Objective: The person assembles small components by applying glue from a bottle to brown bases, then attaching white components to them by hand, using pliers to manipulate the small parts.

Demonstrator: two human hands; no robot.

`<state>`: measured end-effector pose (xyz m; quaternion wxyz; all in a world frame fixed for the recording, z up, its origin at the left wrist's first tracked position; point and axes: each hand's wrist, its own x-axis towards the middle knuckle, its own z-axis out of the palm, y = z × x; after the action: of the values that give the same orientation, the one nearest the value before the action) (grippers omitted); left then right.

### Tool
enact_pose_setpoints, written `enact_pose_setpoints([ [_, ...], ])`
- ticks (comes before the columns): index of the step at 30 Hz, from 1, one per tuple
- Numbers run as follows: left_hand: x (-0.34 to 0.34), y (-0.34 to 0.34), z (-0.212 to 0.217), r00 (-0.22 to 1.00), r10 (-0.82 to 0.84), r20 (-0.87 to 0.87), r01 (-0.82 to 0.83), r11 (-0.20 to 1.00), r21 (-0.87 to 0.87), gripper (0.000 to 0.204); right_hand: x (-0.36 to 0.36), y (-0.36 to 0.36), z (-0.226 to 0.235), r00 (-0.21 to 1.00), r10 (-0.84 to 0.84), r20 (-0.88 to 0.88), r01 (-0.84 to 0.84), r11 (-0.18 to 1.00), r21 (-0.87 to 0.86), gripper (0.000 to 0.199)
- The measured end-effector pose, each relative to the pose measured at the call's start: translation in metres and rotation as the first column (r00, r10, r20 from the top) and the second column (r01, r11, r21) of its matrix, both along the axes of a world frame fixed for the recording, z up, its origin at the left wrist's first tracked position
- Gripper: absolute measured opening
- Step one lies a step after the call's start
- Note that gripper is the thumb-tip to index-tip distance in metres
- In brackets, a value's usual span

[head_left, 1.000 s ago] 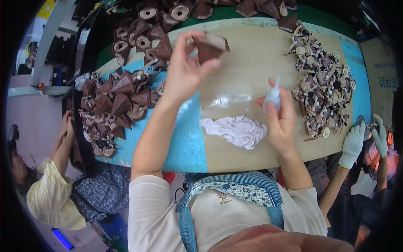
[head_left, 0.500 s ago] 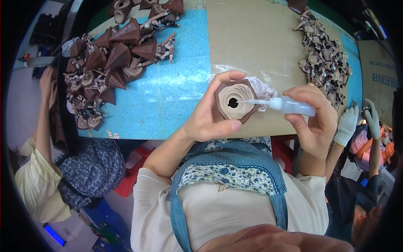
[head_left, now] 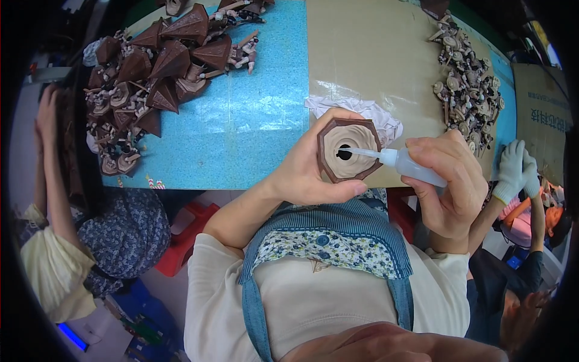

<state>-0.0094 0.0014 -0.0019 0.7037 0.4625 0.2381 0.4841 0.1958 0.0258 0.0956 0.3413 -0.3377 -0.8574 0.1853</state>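
My left hand (head_left: 306, 164) is wrapped round a brown, many-sided base piece (head_left: 357, 168) with a tan, rippled inner face and a dark hole at its centre. In my right hand (head_left: 449, 175) is a translucent squeeze bottle (head_left: 417, 169), gripped between thumb and fingers. Its thin nozzle points left over the tan face, and the tip is at the edge of the hole. Whether any liquid is coming out I cannot tell. Just beyond the base piece lies a crumpled white cloth (head_left: 386, 122) on the table.
Brown cone-shaped pieces and small figures are heaped on the blue mat (head_left: 265, 120) at left. More small figures (head_left: 464, 81) lie piled at right on the tan board (head_left: 368, 54). A co-worker's gloved hands (head_left: 512, 172) are at the right; another person's bare arms (head_left: 51, 157) are at far left.
Both my hands have shifted slightly, the base piece moving a little right and down. More of the white cloth shows now. At right, the co-worker's gloved hands have come together.
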Motion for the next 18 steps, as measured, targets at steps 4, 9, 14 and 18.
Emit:
enact_pose_setpoints([
  [4,0.0,0.0,0.0,1.0,-0.028,-0.002,0.028,1.0,0.006,0.075,-0.001,-0.001,0.001,1.0,-0.005,0.008,0.005,1.0,0.0,0.031],
  [9,0.001,-0.001,-0.002,0.999,-0.035,0.031,0.035,0.999,-0.015,0.075,-0.002,-0.001,0.0,1.0,-0.015,0.004,0.015,1.0,-0.026,0.028],
  [14,-0.003,-0.002,0.004,0.998,0.011,-0.061,-0.019,0.991,-0.133,0.071,0.018,0.007,-0.028,0.966,-0.05,-0.255,-0.02,0.964,-0.263,0.034],
  [18,-0.007,-0.001,0.014,0.977,0.001,-0.213,-0.039,0.984,-0.176,0.068,0.03,0.025,-0.068,0.849,-0.225,-0.478,-0.144,0.772,-0.62,0.043],
])
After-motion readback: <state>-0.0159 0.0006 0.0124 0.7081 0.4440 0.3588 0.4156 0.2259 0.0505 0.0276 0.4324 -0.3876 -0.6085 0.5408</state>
